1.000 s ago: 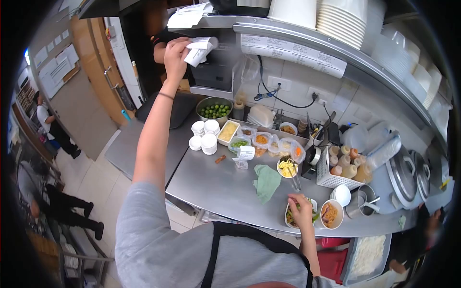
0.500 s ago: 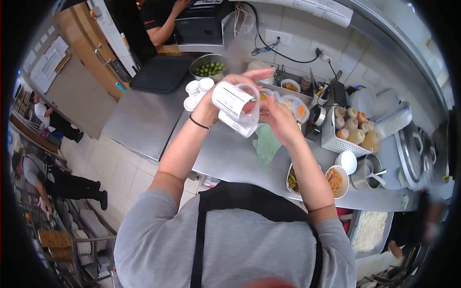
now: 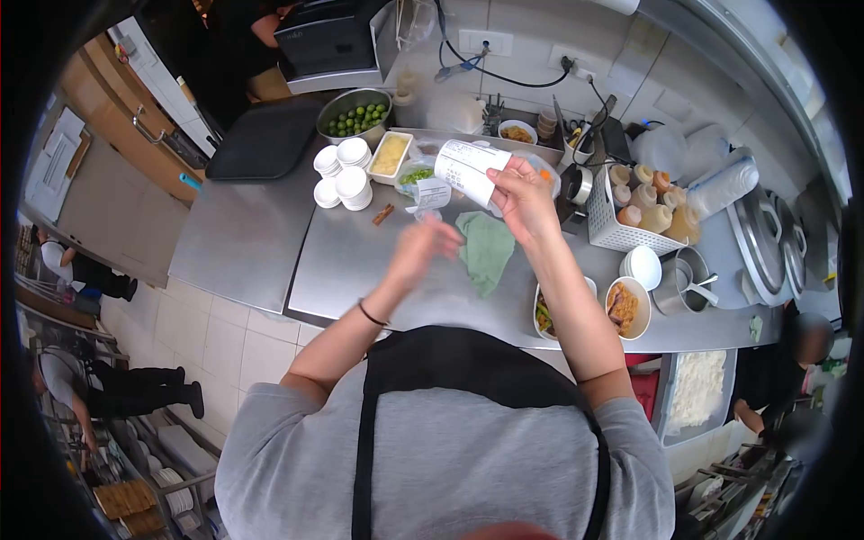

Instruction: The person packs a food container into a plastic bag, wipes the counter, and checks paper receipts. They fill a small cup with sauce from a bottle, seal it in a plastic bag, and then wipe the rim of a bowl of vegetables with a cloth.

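Observation:
My right hand [image 3: 522,193] pinches a curled white printed paper slip [image 3: 470,171] between thumb and fingers, raised over the counter. A smaller printed slip [image 3: 430,195] shows just left of it, above my left hand. Lower and apart from the held slip is my left hand [image 3: 421,254], blurred by motion, with its fingers stretched toward the right and nothing visible in them. A crumpled green cloth [image 3: 486,252] lies on the counter between my forearms. Behind the slips, a bag of green vegetables [image 3: 414,175] is partly covered.
Stacked white cups [image 3: 353,187] and a tub of yellow food [image 3: 391,155] stand left of the slips. A bowl of green limes [image 3: 357,120] sits behind. On the right are a bottle basket [image 3: 630,236], a food bowl [image 3: 641,315] and a metal pot [image 3: 688,301]. Other people are nearby.
My left hand has come away from the papers, down toward me. My right hand keeps the printed slip, now more spread out. The view has shifted, uncovering the yellow food tub.

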Tool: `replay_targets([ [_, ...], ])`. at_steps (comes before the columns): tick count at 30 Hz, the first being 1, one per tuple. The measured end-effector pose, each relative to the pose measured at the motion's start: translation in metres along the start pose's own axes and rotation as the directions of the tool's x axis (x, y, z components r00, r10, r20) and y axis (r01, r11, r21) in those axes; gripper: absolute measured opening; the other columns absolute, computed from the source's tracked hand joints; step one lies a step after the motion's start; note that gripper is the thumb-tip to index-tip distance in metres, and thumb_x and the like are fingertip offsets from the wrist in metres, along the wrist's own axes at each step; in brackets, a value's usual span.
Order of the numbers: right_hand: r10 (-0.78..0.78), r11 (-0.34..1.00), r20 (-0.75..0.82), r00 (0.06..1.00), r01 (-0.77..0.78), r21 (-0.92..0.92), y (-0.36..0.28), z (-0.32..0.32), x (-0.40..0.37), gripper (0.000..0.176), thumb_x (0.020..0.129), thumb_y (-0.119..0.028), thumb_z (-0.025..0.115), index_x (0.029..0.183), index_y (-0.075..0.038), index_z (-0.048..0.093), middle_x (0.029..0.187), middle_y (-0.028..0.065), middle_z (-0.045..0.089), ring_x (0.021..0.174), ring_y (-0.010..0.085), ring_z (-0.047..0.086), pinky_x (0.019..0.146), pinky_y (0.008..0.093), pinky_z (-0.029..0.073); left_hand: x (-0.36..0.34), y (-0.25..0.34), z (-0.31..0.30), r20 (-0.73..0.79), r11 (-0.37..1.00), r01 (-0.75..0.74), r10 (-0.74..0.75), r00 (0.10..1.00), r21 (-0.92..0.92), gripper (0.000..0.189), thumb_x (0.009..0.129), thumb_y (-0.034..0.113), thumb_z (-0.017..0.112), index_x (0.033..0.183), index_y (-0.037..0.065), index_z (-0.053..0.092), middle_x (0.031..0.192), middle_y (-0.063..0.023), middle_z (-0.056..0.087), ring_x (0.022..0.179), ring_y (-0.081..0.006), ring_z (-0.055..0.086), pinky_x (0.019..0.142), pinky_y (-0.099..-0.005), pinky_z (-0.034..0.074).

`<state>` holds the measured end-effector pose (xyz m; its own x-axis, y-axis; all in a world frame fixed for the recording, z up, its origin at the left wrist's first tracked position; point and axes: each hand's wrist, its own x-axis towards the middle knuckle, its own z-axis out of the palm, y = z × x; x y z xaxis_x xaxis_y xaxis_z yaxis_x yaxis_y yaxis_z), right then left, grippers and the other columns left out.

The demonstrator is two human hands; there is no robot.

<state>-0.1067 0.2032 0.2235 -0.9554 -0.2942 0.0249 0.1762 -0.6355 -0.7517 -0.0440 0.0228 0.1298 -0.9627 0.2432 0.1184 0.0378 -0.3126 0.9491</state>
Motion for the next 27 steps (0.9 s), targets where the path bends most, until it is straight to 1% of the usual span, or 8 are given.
replay_targets([
  [4, -0.023, 1.000, -0.034, 0.999, 0.023, 0.009, 0.004, 0.007, -0.007, 0.052, 0.075, 0.008, 0.056, 0.120, -0.001, 0.032, 0.098, 0.0147, 0.056, 0.092, 0.0211, 0.057, 0.083, 0.0336, 0.048, 0.005, 0.008, 0.075, 0.323, 0.944, 0.189, -0.096, 0.941, -0.270, 0.087, 0.077, 0.071, 0.022, 0.121, -0.001, 0.042, 0.120, -0.0158, 0.047, 0.112, -0.0260, 0.045, 0.093, -0.0395, 0.034],
  [6, -0.050, 0.998, 0.023, 0.998, 0.050, 0.024, -0.001, 0.008, -0.015, 0.065, 0.075, 0.008, 0.056, 0.128, -0.005, 0.022, 0.100, 0.0173, 0.055, 0.094, 0.0222, 0.056, 0.084, 0.0337, 0.047, 0.030, 0.018, 0.075, 0.343, 0.589, 0.271, 0.012, 0.939, -0.762, 0.096, 0.071, 0.077, 0.022, 0.128, 0.001, 0.033, 0.132, -0.0149, 0.035, 0.123, -0.0285, 0.032, 0.101, -0.0431, 0.024],
  [13, -0.063, 0.968, 0.055, 0.997, 0.074, -0.241, -0.011, 0.001, -0.029, 0.037, 0.076, 0.009, 0.050, 0.112, -0.003, 0.050, 0.088, 0.0089, 0.061, 0.084, 0.0209, 0.059, 0.076, 0.0343, 0.047, 0.076, 0.069, 0.031, 0.088, 0.682, 0.065, -0.001, 0.996, -0.728, 0.073, 0.081, 0.061, 0.039, 0.121, 0.001, 0.039, 0.123, -0.0117, 0.047, 0.112, -0.0261, 0.045, 0.094, -0.0422, 0.036],
  [15, -0.310, 0.138, 0.357, 0.881, 0.413, -0.900, -0.008, -0.013, -0.024, 0.030, 0.073, 0.011, 0.048, 0.095, -0.004, 0.063, 0.084, 0.0103, 0.061, 0.081, 0.0172, 0.059, 0.069, 0.0287, 0.046, 0.087, 0.072, 0.020, -0.053, 0.876, -0.118, 0.105, 0.993, -0.468, 0.052, 0.089, 0.041, 0.041, 0.121, 0.001, 0.041, 0.121, -0.0123, 0.049, 0.110, -0.0244, 0.048, 0.096, -0.0391, 0.035],
  [16, -0.454, -0.157, 0.468, 0.758, 0.449, -0.880, -0.010, -0.018, -0.018, 0.033, 0.069, 0.012, 0.048, 0.091, -0.005, 0.065, 0.083, 0.0119, 0.061, 0.077, 0.0180, 0.059, 0.068, 0.0268, 0.044, 0.088, 0.075, 0.017, -0.195, 0.874, -0.196, 0.119, 0.974, -0.444, 0.041, 0.091, 0.029, 0.040, 0.121, 0.001, 0.043, 0.118, -0.0119, 0.052, 0.109, -0.0235, 0.049, 0.096, -0.0380, 0.035],
  [19, -0.579, -0.374, 0.558, 0.594, 0.415, -0.829, -0.059, -0.017, 0.003, 0.037, 0.067, 0.012, 0.047, 0.094, -0.006, 0.065, 0.087, 0.0121, 0.062, 0.076, 0.0186, 0.059, 0.068, 0.0256, 0.044, 0.075, 0.093, 0.018, -0.208, 0.882, -0.231, 0.156, 0.966, -0.410, 0.035, 0.090, 0.022, 0.047, 0.116, -0.002, 0.046, 0.112, -0.0091, 0.055, 0.103, -0.0170, 0.053, 0.088, -0.0280, 0.042],
  [23, -0.830, -0.091, 0.432, 0.353, 0.679, -0.729, -0.162, 0.011, 0.025, 0.028, 0.075, 0.006, 0.048, 0.094, -0.006, 0.066, 0.084, 0.0080, 0.062, 0.077, 0.0161, 0.058, 0.068, 0.0229, 0.043, 0.045, 0.091, 0.038, -0.061, 0.936, -0.128, 0.114, 0.992, -0.329, 0.038, 0.088, 0.018, 0.050, 0.118, -0.004, 0.044, 0.112, -0.0088, 0.055, 0.103, -0.0172, 0.053, 0.088, -0.0272, 0.041],
  [27, -0.848, 0.042, 0.331, 0.413, 0.676, -0.735, -0.213, -0.008, 0.054, 0.020, 0.077, -0.001, 0.053, 0.092, -0.004, 0.066, 0.084, 0.0057, 0.063, 0.076, 0.0125, 0.056, 0.068, 0.0212, 0.042, 0.032, 0.054, 0.030, -0.107, 0.994, 0.002, -0.013, 0.994, -0.105, 0.045, 0.084, 0.019, 0.058, 0.120, -0.003, 0.043, 0.112, -0.0082, 0.054, 0.103, -0.0160, 0.052, 0.088, -0.0269, 0.040],
])
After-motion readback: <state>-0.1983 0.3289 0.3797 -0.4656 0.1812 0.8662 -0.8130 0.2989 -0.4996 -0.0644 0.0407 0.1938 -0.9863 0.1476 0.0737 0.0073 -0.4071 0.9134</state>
